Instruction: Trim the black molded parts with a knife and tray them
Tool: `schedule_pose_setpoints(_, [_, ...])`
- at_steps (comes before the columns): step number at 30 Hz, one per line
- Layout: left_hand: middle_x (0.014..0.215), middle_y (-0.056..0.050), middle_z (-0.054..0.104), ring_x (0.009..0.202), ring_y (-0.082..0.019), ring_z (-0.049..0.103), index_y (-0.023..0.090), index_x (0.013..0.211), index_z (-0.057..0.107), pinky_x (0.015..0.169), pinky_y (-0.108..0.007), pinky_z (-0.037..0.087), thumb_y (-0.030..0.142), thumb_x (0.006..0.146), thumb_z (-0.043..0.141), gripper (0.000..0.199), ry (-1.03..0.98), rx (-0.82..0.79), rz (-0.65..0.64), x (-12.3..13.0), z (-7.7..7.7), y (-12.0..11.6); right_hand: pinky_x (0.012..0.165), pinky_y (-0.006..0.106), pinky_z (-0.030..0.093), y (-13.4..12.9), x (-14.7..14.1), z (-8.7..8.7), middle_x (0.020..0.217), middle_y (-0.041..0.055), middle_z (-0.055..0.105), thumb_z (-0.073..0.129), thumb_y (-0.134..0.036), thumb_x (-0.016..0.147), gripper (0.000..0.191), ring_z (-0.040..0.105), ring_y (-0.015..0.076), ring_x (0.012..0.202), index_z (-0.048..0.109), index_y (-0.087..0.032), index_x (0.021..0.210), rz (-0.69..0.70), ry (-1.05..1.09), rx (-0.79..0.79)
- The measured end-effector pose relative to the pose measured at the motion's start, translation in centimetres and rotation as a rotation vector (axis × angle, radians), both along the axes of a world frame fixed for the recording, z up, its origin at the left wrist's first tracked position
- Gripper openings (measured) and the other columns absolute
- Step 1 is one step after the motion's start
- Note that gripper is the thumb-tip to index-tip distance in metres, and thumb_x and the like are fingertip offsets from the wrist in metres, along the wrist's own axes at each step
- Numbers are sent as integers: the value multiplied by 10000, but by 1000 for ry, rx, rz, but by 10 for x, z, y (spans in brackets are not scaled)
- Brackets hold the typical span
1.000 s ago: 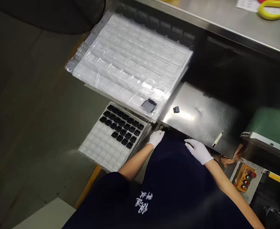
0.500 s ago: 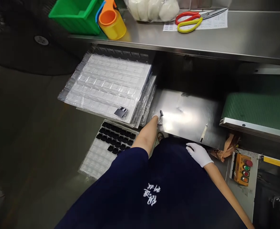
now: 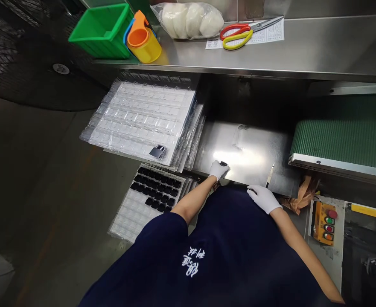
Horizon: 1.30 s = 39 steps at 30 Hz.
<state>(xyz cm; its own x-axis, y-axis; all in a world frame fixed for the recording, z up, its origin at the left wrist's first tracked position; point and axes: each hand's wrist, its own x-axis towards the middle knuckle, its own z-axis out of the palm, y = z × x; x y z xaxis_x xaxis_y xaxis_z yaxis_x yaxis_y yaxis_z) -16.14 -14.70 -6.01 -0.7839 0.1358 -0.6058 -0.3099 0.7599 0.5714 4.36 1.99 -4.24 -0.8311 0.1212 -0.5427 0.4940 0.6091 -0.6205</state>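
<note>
My left hand (image 3: 219, 169), in a white glove, pinches a small black part (image 3: 223, 163) just above the front edge of the metal work surface (image 3: 248, 145). My gloved right hand (image 3: 264, 198) rests near the same edge with its fingers apart, holding nothing, beside a slim cutter (image 3: 270, 175). To the left lies a stack of clear trays (image 3: 139, 111); one dark piece (image 3: 157, 151) sits in the top tray's near right corner. Lower down, another tray (image 3: 125, 215) holds several black parts (image 3: 155, 185) in rows.
A shelf (image 3: 319, 47) at the back carries a green bin (image 3: 103, 32), a yellow tape roll (image 3: 149, 49), bagged white pads (image 3: 190, 20) and scissors (image 3: 239, 36). On the right are a green conveyor belt (image 3: 344, 140) and a button box (image 3: 324, 224).
My left hand has moved right and nearer me over the metal surface with the black part. My right hand has hardly moved. The camera view has shifted slightly.
</note>
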Motion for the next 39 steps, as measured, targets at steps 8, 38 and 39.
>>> schedule_pose_setpoints(8, [967, -31, 717, 884, -201, 672, 206, 969, 591, 750, -282, 481, 467, 740, 855, 435, 98, 181, -230, 55, 63, 8, 968, 403, 570, -2, -20, 34, 1255, 101, 721, 514, -591, 995, 547, 710, 242, 1092, 616, -230, 1393, -339, 67, -519])
schedule_pose_setpoints(38, [554, 32, 421, 455, -131, 442, 237, 755, 425, 510, -281, 368, 587, 1027, 390, 445, -125, 934, -201, 86, 173, -23, 757, 437, 599, -50, -31, 126, 744, 65, 703, 667, -792, 811, 631, 693, 254, 692, 708, -179, 955, -380, 287, -1236])
schedule_pose_setpoints(39, [585, 20, 460, 490, -132, 470, 231, 751, 439, 532, -280, 390, 564, 1016, 425, 425, -89, 932, -234, 84, 176, -25, 738, 439, 600, -49, -30, 127, 753, 71, 709, 663, -787, 816, 629, 692, 254, 675, 713, -176, 956, -381, 283, -1247])
